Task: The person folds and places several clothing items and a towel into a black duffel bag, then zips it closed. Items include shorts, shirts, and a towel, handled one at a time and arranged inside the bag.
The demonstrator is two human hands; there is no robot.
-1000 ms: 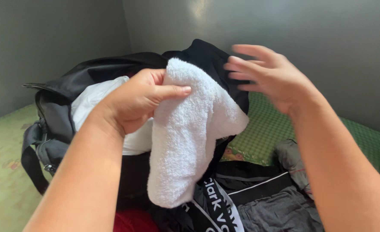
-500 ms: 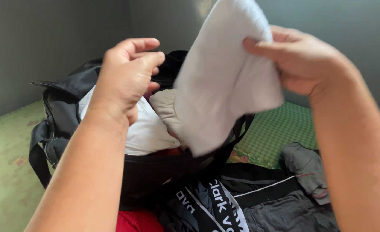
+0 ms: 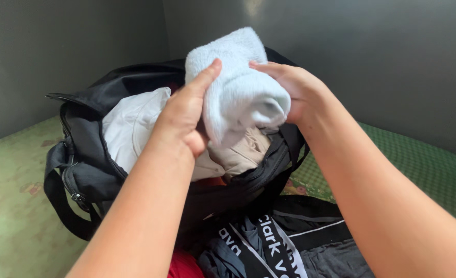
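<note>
Towel: one white terry towel, fluffy, folded into a thick roll, is being held above the open bag, centre of the scene.
Left hand: the left hand is gripping the towel's left side, fingers hidden behind it, thumb pressing up its front.
Right hand: the right hand is clasping the right side, fingers curling around the fold.
Bag: one black fabric bag, zip open, is sitting on the green patterned bed.
Contents: white and beige garments are showing inside, partly covered.
Near edge: dark clothes are lying in a heap, cut off by the frame.
</note>
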